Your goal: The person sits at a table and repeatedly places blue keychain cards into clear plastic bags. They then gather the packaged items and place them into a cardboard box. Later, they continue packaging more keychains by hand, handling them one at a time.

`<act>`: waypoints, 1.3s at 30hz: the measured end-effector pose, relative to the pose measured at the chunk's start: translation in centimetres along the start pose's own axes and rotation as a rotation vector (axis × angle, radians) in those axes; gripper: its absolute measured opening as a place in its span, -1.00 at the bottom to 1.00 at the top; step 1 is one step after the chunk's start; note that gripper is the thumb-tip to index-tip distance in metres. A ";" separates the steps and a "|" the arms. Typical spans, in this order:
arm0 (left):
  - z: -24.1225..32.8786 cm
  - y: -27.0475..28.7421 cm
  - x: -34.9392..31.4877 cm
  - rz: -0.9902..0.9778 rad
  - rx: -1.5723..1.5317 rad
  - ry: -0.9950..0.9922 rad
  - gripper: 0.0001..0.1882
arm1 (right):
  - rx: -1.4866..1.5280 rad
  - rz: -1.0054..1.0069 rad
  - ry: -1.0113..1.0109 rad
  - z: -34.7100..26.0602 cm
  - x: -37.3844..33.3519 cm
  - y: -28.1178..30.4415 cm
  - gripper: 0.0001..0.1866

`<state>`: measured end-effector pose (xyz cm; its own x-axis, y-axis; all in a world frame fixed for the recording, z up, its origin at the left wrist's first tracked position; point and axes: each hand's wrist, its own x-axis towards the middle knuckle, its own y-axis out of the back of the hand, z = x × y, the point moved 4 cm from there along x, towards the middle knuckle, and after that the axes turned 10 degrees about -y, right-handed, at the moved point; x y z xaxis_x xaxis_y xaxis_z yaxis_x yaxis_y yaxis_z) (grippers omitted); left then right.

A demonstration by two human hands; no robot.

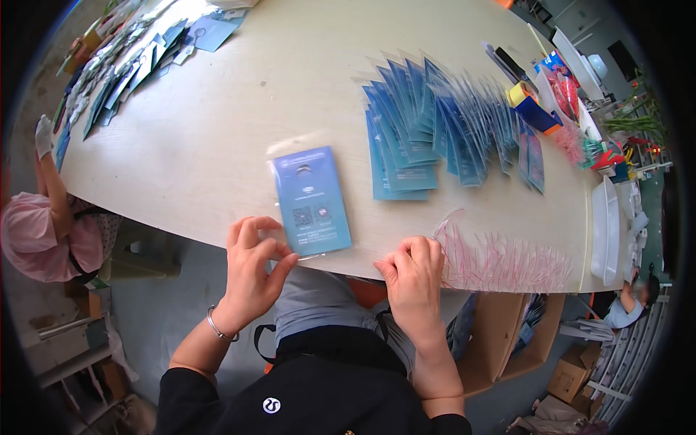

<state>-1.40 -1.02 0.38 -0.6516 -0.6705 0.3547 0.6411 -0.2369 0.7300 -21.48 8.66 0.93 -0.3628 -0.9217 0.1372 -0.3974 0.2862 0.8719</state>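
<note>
Apparently light, the packet (313, 203) lies flat on the table (196, 145), left of the fan (453, 138) and nearer me. I judge its blue card (319, 177) stiff but easily creased, and its clear sleeve (296, 145) soft and slick; a pinch at a side edge or lower corner, catching both layers, should suit better than the loose film at the top. My left hand (255, 262) is at its lower left corner, thumb and forefinger tips close together; whether they grip film I cannot tell. My right hand (417, 279), on the fan's near side beside pink ties (504, 262), has fingers curled near the thumb; I cannot tell if they pinch anything.
</note>
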 end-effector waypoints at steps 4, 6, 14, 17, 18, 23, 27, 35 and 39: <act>0.4 -0.1 0.4 -0.052 -0.042 -0.025 -0.84 | 0.320 0.011 -0.122 0.4 -0.1 -0.1 -0.72; 0.4 0.0 0.6 -0.071 -0.051 -0.030 -0.84 | 0.321 0.007 -0.125 0.4 0.2 0.2 -0.69; 0.1 0.4 1.0 -0.118 -0.060 -0.059 -0.82 | 0.294 -0.024 0.048 0.1 1.5 -0.6 -0.78; 0.0 0.5 0.9 -0.119 -0.080 -0.059 -0.83 | 0.253 -0.032 0.085 0.0 1.6 -0.9 -0.84; -0.1 0.5 0.9 -0.119 -0.089 -0.059 -0.83 | 0.227 -0.043 0.090 -0.2 1.6 -0.9 -0.85; 0.0 0.3 0.4 -0.047 -0.073 0.013 -0.86 | 0.125 -0.099 0.081 -0.9 1.6 -1.1 -0.86; 0.1 0.2 0.3 -0.022 -0.051 0.033 -0.87 | 0.045 -0.130 0.094 -1.5 1.8 -1.0 -0.84; 0.0 0.3 0.8 -0.007 -0.083 -0.003 -0.87 | -0.034 -0.123 0.172 -2.1 2.1 -1.2 -0.84; 0.0 0.5 0.8 0.000 -0.078 -0.018 -0.87 | -0.037 -0.102 0.187 -2.3 2.2 -1.1 -0.83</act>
<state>-1.63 -1.65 1.02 -0.6585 -0.6580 0.3654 0.6700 -0.2913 0.6829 -19.94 5.76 1.37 -0.1583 -0.9789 0.1294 -0.3918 0.1826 0.9017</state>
